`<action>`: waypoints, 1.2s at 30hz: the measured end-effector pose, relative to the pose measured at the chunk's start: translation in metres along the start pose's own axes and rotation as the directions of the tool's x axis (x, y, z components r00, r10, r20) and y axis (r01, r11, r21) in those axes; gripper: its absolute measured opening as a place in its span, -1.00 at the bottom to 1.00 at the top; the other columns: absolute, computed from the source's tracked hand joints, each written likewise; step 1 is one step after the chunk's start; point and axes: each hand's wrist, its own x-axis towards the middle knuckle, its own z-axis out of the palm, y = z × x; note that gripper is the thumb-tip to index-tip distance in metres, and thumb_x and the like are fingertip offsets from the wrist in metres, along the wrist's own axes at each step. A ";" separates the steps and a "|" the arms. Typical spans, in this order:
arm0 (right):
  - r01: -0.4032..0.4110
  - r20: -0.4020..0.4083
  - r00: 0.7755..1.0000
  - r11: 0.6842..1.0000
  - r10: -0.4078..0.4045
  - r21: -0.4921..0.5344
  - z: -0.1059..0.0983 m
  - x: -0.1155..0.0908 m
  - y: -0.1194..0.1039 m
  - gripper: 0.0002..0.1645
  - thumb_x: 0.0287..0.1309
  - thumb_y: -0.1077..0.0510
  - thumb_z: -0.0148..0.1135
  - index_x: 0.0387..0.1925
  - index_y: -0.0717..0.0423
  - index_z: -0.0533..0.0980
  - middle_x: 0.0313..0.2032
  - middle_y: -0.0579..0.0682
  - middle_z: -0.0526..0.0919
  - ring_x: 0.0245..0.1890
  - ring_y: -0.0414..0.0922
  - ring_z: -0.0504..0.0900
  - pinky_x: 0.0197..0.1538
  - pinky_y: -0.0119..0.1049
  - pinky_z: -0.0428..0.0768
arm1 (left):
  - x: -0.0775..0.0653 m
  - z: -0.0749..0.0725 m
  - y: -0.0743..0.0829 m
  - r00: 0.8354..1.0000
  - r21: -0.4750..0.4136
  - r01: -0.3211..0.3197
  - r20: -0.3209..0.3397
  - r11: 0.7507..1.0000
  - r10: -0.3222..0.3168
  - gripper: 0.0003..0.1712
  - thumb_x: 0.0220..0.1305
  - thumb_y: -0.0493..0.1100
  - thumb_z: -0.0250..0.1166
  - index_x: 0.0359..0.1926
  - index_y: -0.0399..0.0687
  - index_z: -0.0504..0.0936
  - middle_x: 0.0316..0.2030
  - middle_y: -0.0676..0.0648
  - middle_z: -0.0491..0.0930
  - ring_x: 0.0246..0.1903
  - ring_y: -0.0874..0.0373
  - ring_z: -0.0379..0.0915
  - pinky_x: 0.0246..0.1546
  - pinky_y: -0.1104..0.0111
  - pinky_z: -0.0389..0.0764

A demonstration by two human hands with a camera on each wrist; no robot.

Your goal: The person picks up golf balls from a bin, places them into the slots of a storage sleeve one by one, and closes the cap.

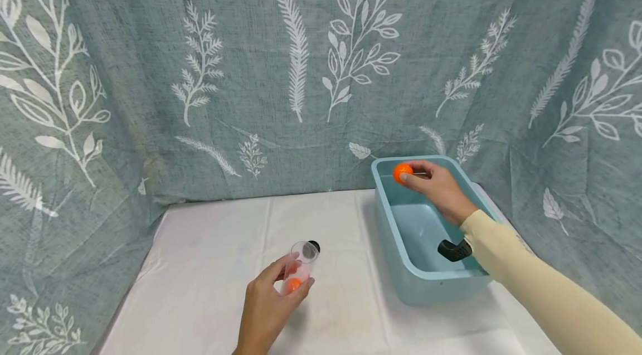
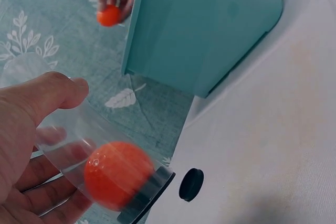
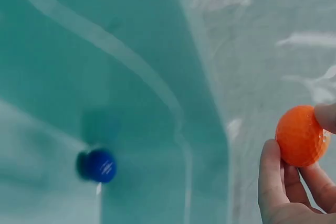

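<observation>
My left hand (image 1: pixel 266 305) holds a clear plastic tube (image 1: pixel 304 266) above the white table, fingers and thumb around its sides. Inside the tube an orange ball (image 2: pixel 118 174) sits at the bottom, against a black end cap (image 2: pixel 147 196); the upper end is uncovered. My right hand (image 1: pixel 443 190) pinches an orange golf ball (image 3: pixel 300 136) between thumb and fingertips, over the far part of the blue-green bin (image 1: pixel 393 227). Down in the bin lies a dark blue ball (image 3: pixel 101 165), visible in the right wrist view.
A loose black cap (image 2: pixel 191 184) lies on the white-covered table (image 1: pixel 215 243), just beyond the tube. The bin's raised walls stand at the right of the table. A patterned grey-green curtain (image 1: pixel 241 65) hangs behind and at both sides.
</observation>
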 end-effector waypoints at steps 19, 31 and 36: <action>0.127 0.157 0.971 0.945 -0.181 0.303 0.097 -0.042 -0.047 -0.48 0.32 0.09 0.36 0.27 0.07 0.48 0.16 0.13 0.57 0.13 0.07 0.59 0.22 -0.16 0.54 | 0.003 -0.007 0.007 0.999 -0.026 -0.033 -0.005 0.999 0.033 -0.42 -0.06 -0.07 0.67 0.05 0.10 0.72 -0.23 0.28 0.68 -0.21 0.34 0.58 -0.14 0.17 0.64; 0.191 0.255 0.927 0.930 -0.276 0.314 0.158 -0.055 -0.033 -0.53 0.32 0.14 0.34 0.23 0.08 0.53 0.14 0.05 0.60 0.13 0.01 0.60 0.18 -0.15 0.57 | 0.001 -0.010 0.008 0.998 -0.031 -0.065 -0.013 0.997 0.065 -0.49 -0.06 -0.05 0.68 -0.04 0.11 0.73 -0.24 0.27 0.68 -0.24 0.34 0.59 -0.14 0.24 0.63; 0.186 0.281 0.915 0.921 -0.290 0.343 0.171 -0.059 -0.026 -0.50 0.31 0.14 0.35 0.25 0.13 0.51 0.15 0.06 0.60 0.12 0.04 0.60 0.18 -0.16 0.57 | 0.001 -0.011 0.007 0.995 -0.033 -0.099 -0.027 0.995 0.098 -0.49 -0.07 -0.07 0.68 -0.03 0.12 0.73 -0.25 0.28 0.70 -0.25 0.33 0.61 -0.11 0.20 0.64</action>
